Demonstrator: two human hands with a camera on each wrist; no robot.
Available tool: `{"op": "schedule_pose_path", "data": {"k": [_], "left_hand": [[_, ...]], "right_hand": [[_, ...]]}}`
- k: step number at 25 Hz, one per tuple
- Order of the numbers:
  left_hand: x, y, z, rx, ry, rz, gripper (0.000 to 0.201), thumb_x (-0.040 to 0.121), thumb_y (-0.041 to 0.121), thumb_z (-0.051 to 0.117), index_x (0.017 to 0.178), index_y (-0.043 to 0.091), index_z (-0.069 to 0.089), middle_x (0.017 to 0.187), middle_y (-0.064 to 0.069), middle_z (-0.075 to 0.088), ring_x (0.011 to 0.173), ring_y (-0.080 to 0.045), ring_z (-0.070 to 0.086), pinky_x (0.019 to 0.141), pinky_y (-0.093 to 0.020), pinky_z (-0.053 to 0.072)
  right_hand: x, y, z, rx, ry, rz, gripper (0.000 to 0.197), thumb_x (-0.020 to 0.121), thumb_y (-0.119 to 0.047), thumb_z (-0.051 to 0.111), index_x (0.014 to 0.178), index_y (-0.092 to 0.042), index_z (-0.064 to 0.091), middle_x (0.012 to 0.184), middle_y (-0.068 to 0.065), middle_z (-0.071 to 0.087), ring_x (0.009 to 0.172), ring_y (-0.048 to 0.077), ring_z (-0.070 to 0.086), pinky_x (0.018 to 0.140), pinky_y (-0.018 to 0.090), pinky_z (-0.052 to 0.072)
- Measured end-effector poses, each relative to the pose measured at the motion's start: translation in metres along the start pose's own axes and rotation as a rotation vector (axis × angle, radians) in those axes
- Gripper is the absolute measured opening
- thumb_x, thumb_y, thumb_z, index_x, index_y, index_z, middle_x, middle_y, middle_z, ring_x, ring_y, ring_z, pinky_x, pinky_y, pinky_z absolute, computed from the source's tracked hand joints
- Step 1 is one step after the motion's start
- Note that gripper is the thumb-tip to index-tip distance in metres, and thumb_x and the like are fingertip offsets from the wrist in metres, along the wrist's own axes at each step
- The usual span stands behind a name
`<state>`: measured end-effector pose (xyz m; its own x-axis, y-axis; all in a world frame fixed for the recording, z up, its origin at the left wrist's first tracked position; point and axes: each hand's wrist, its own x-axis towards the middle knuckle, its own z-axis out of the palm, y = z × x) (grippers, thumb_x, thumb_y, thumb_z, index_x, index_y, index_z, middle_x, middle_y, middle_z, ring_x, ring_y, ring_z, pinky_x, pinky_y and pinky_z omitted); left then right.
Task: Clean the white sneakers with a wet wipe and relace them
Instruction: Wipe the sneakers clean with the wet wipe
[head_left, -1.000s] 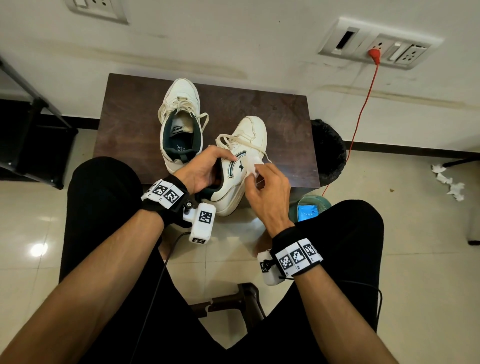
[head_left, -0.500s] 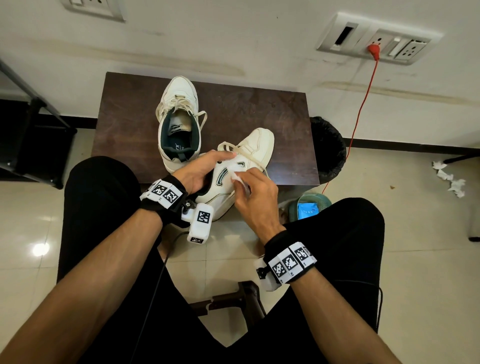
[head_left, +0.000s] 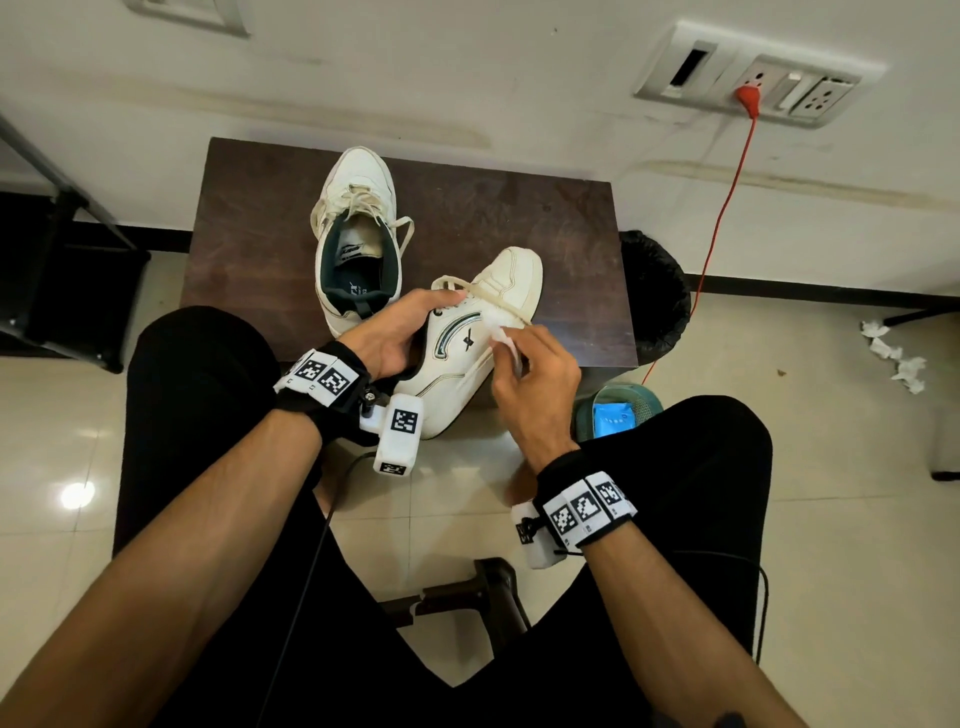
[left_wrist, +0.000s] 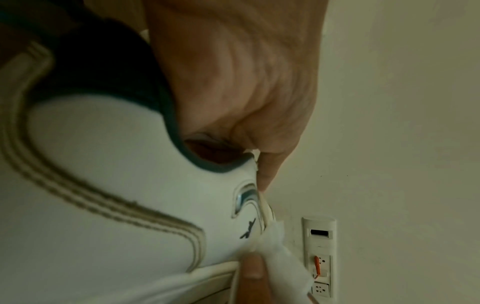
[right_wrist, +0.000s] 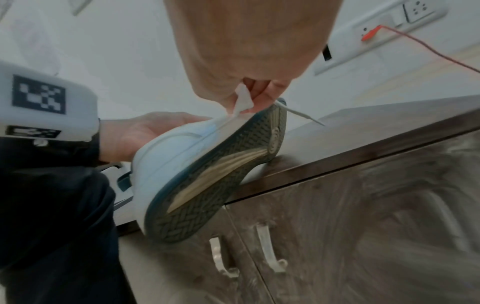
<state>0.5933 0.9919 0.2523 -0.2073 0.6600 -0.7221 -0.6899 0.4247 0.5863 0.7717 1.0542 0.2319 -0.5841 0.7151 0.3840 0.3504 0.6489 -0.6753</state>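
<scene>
Tilted sneaker (head_left: 467, 343), toe on the cabinet top (head_left: 545, 218), heel toward the person. Left hand (head_left: 395, 332) grips its collar; right hand (head_left: 530, 374), nearer the outer side, pinches the wet wipe (head_left: 501, 335) against the upper.

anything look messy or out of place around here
Yes: crumpled white tissues lie scattered on the floor tiles at far right, though a black-lined bin stands beside the cabinet. Also, the held sneaker has a loose lace end dangling past its toe.
</scene>
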Motion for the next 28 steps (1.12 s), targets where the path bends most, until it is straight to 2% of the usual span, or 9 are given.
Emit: {"op": "schedule_pose_path", "data": {"k": [2, 4, 8, 11, 15, 20, 22, 26, 28], "left_hand": [[-0.001, 0.001, 0.000, -0.003, -0.007, -0.003, 0.022, 0.102, 0.026, 0.061, 0.104, 0.009, 0.074, 0.096, -0.010, 0.078, 0.080, -0.021, 0.075, 0.078, -0.034, 0.060], [-0.002, 0.002, 0.000, -0.018, -0.014, -0.004, 0.021, 0.101, 0.025, 0.061, 0.103, 0.009, 0.073, 0.095, -0.011, 0.077, 0.079, -0.021, 0.075, 0.077, -0.034, 0.060], [-0.007, 0.004, 0.002, -0.075, -0.040, 0.019, 0.015, 0.098, 0.013, 0.060, 0.101, 0.006, 0.073, 0.090, -0.011, 0.077, 0.077, -0.022, 0.075, 0.074, -0.031, 0.063], [-0.008, 0.004, 0.004, -0.064, -0.044, 0.009, 0.015, 0.098, 0.011, 0.059, 0.101, 0.006, 0.073, 0.091, -0.010, 0.078, 0.079, -0.022, 0.074, 0.079, -0.034, 0.061], [-0.007, 0.004, 0.004, -0.063, -0.032, 0.025, 0.015, 0.099, 0.012, 0.060, 0.103, 0.006, 0.073, 0.091, -0.010, 0.078, 0.081, -0.021, 0.075, 0.081, -0.034, 0.062], [-0.005, 0.003, 0.004, -0.023, -0.045, 0.021, 0.015, 0.099, 0.013, 0.060, 0.101, 0.007, 0.074, 0.092, -0.010, 0.078, 0.081, -0.022, 0.074, 0.087, -0.036, 0.059], [-0.003, 0.003, 0.003, -0.020, -0.042, 0.027, 0.015, 0.098, 0.014, 0.062, 0.103, 0.007, 0.074, 0.094, -0.010, 0.078, 0.083, -0.022, 0.073, 0.091, -0.036, 0.058], [-0.002, 0.003, 0.003, 0.010, -0.049, 0.024, 0.015, 0.098, 0.013, 0.060, 0.100, 0.007, 0.074, 0.089, -0.010, 0.077, 0.078, -0.021, 0.073, 0.080, -0.033, 0.060], [-0.003, 0.004, 0.002, 0.005, -0.030, 0.029, 0.015, 0.098, 0.017, 0.061, 0.100, 0.008, 0.074, 0.088, -0.009, 0.077, 0.076, -0.021, 0.073, 0.076, -0.031, 0.060]], "right_hand": [[-0.006, -0.005, -0.001, 0.015, -0.078, -0.038, 0.009, 0.090, 0.000, 0.076, 0.095, -0.005, 0.080, 0.083, -0.001, 0.066, 0.071, 0.009, 0.055, 0.070, 0.016, 0.048], [-0.013, -0.012, 0.002, 0.045, -0.167, -0.102, 0.006, 0.090, -0.002, 0.077, 0.095, -0.006, 0.080, 0.083, 0.000, 0.068, 0.070, 0.011, 0.058, 0.069, 0.021, 0.051], [0.002, -0.001, -0.001, 0.068, -0.066, 0.146, 0.022, 0.092, -0.014, 0.079, 0.074, -0.010, 0.068, 0.070, -0.001, 0.065, 0.062, 0.015, 0.056, 0.061, 0.034, 0.049], [-0.007, -0.012, -0.001, 0.063, -0.200, 0.030, 0.025, 0.092, -0.016, 0.080, 0.072, -0.010, 0.065, 0.068, 0.000, 0.061, 0.060, 0.016, 0.053, 0.059, 0.029, 0.045], [0.009, 0.002, -0.004, 0.089, -0.104, 0.205, 0.033, 0.093, -0.022, 0.080, 0.069, -0.013, 0.060, 0.063, -0.004, 0.057, 0.056, 0.012, 0.048, 0.055, 0.029, 0.042], [0.008, -0.009, -0.004, 0.029, -0.177, 0.089, 0.034, 0.093, -0.019, 0.079, 0.068, -0.018, 0.055, 0.065, -0.006, 0.054, 0.058, 0.012, 0.045, 0.057, 0.022, 0.038], [0.021, 0.005, -0.007, 0.001, -0.080, 0.219, 0.026, 0.093, -0.022, 0.078, 0.073, -0.015, 0.063, 0.070, -0.003, 0.061, 0.061, 0.012, 0.052, 0.059, 0.030, 0.046], [0.006, -0.014, 0.002, 0.014, -0.190, 0.041, 0.024, 0.090, -0.013, 0.078, 0.074, -0.009, 0.062, 0.074, 0.001, 0.060, 0.064, 0.016, 0.051, 0.061, 0.027, 0.042], [0.017, -0.004, 0.001, 0.019, -0.130, 0.102, 0.019, 0.092, -0.016, 0.078, 0.078, -0.010, 0.066, 0.077, 0.000, 0.063, 0.067, 0.015, 0.054, 0.062, 0.028, 0.046]]}}
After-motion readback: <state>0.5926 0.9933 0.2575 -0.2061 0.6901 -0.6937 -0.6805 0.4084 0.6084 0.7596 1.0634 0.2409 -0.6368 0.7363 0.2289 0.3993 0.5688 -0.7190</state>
